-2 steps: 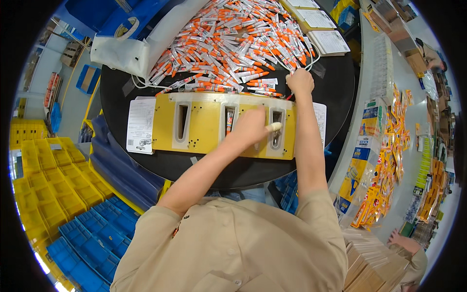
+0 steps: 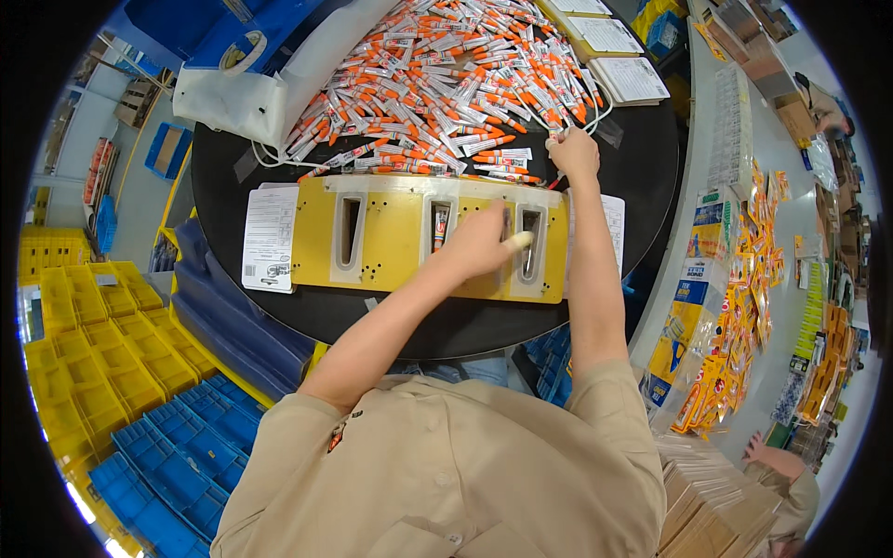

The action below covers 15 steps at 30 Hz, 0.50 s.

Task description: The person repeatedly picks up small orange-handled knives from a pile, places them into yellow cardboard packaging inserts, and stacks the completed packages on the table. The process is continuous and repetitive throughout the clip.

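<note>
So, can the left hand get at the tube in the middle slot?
Probably yes: the left hand is just beside the middle slot, and the tube shows through it, though the wrist overlaps the slot's lower end.

A beige short-sleeved shirt (image 2: 446,465) fills the frame's lower middle, with small buttons (image 2: 455,538), a red-and-dark marking (image 2: 340,433); a pale cover (image 2: 518,242) wraps the left hand's (image 2: 476,242) thumb.

My left hand (image 2: 482,242) is blurred above the yellow fixture (image 2: 389,244), so I cannot tell whether it grips anything. Just past the fixture's far right corner, my right hand (image 2: 577,156) hides whatever it may hold. My forearm (image 2: 595,256) partly covers white papers (image 2: 611,223) beside the fixture. Beyond it, the orange-capped tubes (image 2: 437,79) are cut off by the top edge.
</note>
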{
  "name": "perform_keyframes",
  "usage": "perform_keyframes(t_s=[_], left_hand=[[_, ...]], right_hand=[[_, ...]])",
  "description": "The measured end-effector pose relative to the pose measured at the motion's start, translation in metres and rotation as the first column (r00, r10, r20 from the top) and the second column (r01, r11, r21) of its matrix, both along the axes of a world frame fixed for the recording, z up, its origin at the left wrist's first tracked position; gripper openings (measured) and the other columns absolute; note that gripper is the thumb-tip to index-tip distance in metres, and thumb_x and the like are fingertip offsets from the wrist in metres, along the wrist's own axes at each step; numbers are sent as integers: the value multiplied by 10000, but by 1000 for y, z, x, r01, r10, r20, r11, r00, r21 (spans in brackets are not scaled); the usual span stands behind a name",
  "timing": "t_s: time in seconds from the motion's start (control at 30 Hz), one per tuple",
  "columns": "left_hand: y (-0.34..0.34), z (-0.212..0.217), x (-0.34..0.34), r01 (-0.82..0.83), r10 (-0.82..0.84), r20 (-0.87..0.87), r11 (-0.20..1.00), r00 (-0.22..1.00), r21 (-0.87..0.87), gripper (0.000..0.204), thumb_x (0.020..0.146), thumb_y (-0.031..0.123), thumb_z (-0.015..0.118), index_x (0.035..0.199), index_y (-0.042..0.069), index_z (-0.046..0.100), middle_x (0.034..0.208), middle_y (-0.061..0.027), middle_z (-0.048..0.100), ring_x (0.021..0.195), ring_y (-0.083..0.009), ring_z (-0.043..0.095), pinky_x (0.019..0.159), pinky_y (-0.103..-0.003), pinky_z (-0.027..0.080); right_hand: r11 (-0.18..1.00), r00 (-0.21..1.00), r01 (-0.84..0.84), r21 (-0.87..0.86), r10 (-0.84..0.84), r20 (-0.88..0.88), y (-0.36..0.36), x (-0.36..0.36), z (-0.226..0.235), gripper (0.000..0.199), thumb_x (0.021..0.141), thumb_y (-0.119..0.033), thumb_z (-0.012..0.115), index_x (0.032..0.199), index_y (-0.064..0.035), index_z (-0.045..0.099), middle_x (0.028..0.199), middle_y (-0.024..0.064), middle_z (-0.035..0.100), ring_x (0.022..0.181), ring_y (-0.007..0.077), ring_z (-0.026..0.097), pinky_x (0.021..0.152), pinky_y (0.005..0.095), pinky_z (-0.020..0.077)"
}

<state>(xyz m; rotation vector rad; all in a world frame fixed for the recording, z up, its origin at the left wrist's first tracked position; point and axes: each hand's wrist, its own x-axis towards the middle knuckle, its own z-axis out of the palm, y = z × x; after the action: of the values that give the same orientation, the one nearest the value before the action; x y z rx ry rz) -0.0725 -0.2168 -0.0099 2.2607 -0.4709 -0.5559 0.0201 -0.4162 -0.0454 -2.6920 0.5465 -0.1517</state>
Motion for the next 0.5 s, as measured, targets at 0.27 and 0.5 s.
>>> perform_keyframes(t_s=[0.27,0.5], left_hand=[[68,-9,20,-58,51,127,997,991,51,310,740,238,750,823,9,558,700,-145,622,679,-316,622,620,-394,478],[94,-6,24,-111,66,201,968,977,224,534,719,439,765,806,-31,529,694,-180,617,666,-362,610,631,-447,477]], right_hand=[[795,752,-606,14,568,335,12,-124,17,339,769,49,625,1084,-75,631,1096,91,640,1012,261,620,835,327,515],[626,661,-664,-410,747,71,14,-161,37,386,773,51,570,1125,-95,631,1201,92,606,1111,296,569,852,341,506]])
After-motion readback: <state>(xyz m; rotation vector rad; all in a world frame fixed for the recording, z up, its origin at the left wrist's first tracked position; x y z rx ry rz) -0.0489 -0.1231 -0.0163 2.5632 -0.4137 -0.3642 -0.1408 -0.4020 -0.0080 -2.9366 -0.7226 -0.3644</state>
